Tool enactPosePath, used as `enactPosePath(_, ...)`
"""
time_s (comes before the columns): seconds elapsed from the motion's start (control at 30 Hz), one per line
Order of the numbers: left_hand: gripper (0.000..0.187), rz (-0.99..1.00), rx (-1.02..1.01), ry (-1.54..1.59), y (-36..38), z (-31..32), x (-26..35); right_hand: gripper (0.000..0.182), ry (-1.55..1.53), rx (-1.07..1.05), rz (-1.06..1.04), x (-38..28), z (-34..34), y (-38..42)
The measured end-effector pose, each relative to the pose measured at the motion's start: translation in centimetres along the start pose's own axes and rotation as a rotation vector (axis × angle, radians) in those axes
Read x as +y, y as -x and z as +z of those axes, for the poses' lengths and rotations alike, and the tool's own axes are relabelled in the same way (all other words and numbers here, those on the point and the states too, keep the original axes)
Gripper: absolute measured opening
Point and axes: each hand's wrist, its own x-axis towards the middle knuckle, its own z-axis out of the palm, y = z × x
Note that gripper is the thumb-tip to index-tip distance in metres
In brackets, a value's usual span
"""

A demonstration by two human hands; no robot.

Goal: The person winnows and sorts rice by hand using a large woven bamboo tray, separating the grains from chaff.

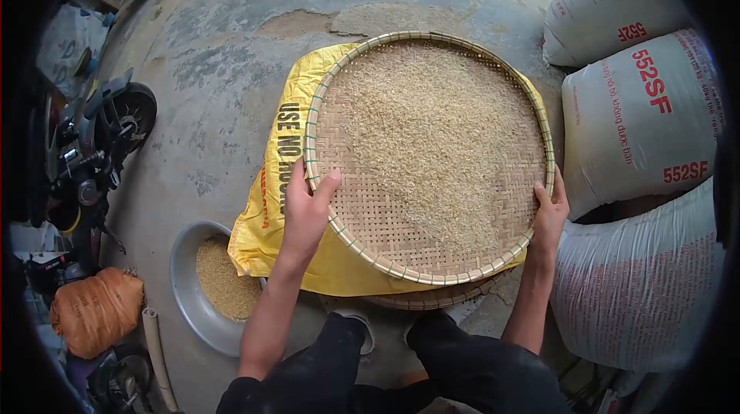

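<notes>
A round woven bamboo winnowing tray (362, 213) is held between my two hands, with a broad layer of pale grain (439, 136) spread over its middle and far side. My left hand (308, 202) grips the rim at the lower left, thumb over the edge. On the right, my right hand (550, 210) clasps the rim, its thumb inside and the fingers mostly hidden behind. Beneath the tray lies a yellow sack (266, 221) with dark printed letters. Part of a second woven tray (432, 300) shows below the first.
Left of my legs stands a metal basin (185, 283) containing grain. Full white sacks (647, 121) line the right side. A motorbike (92, 152), an orange bag (96, 311) and a pale pipe (158, 360) are at the left. The concrete floor (223, 52) is cracked.
</notes>
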Motion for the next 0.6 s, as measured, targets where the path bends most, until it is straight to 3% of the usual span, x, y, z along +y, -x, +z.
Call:
enactPosePath(0.07,0.046,0.007,-0.081,0.030,0.1,-0.1,0.9,0.052,-0.037,0.013,-0.002,0.2,-0.4,-1.7)
enactPosePath(0.13,0.052,-0.222,-0.159,0.161,0.2,-1.3,1.5,0.052,-0.041,-0.030,-0.020,-0.6,-0.2,-1.6)
enactPosePath(0.17,0.056,-0.177,-0.087,0.121,0.0,-1.4,0.9,0.052,-0.040,-0.028,-0.027,-0.8,-0.6,-1.7)
enactPosePath(0.23,0.055,-0.192,-0.106,0.177,-0.4,-2.4,-0.1,0.053,-0.063,-0.061,0.079,-0.5,-1.3,-1.6)
enactPosePath(0.33,0.053,-0.246,-0.126,0.228,0.2,-3.1,-0.5,0.054,-0.102,-0.025,0.107,1.9,-1.2,-1.4)
enactPosePath(0.6,0.050,-0.303,-0.100,0.299,-0.1,-4.2,-0.7,0.060,-0.002,-0.168,0.144,3.8,-1.2,-0.9)
